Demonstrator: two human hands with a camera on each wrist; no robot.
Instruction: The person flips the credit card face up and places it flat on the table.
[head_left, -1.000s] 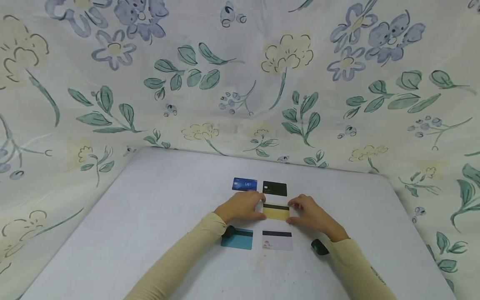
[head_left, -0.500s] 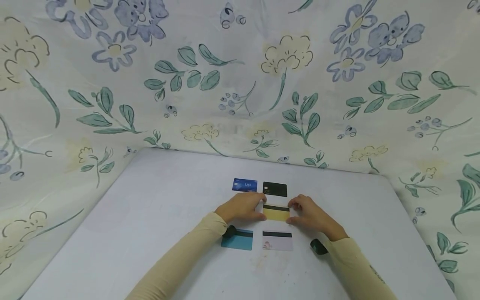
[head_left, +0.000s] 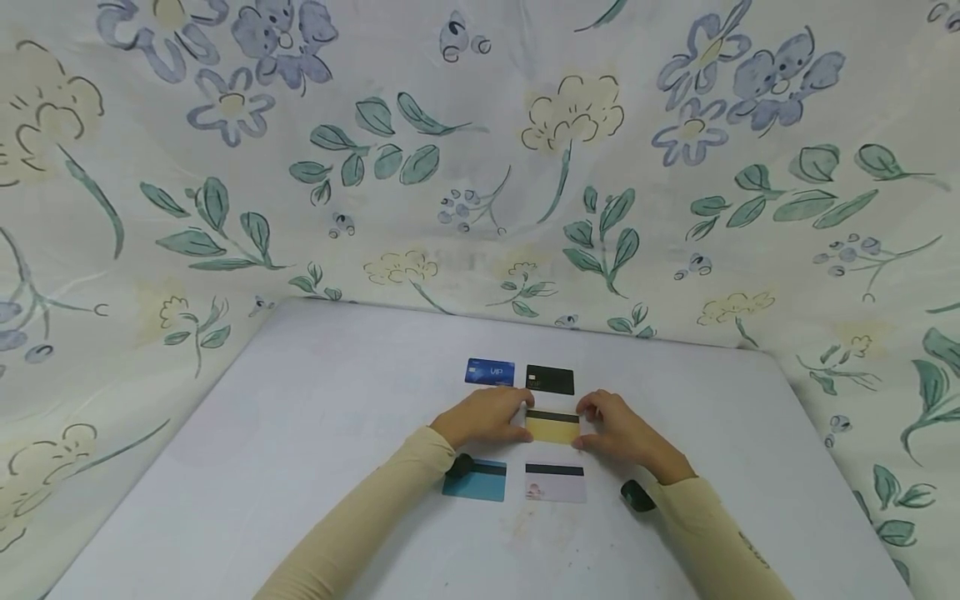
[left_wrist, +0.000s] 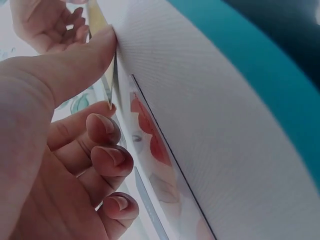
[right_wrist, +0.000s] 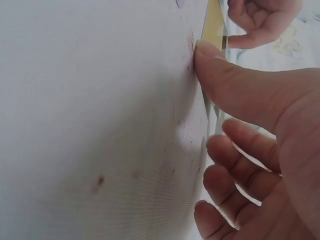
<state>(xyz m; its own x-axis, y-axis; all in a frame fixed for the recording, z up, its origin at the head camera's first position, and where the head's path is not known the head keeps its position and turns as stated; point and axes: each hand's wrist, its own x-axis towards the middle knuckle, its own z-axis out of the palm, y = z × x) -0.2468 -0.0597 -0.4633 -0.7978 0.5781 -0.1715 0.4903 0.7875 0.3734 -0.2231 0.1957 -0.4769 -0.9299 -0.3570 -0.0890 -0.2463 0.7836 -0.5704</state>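
A yellow bank card point(head_left: 553, 429) with a dark stripe lies on the white table between the two hands. At its left end, my left hand point(head_left: 483, 414) holds the corners with thumb and index finger; the other fingers are loosely bent in the left wrist view. My right hand point(head_left: 621, 429) grips the right end the same way, its thumb point(right_wrist: 212, 52) at the near corner. Beyond the hands lie a blue VIP card point(head_left: 490, 372) and a black card point(head_left: 550, 380). Nearer are a light-blue card point(head_left: 480, 483), partly covered by the left wrist's camera, and a pale pink card point(head_left: 555, 483).
The cards lie flat on a white table point(head_left: 315, 433), with a floral cloth point(head_left: 480, 167) hanging behind and along its sides. A dark wrist camera point(head_left: 637, 496) sits by the right sleeve. Small brownish marks point(head_left: 521, 525) show nearer the front.
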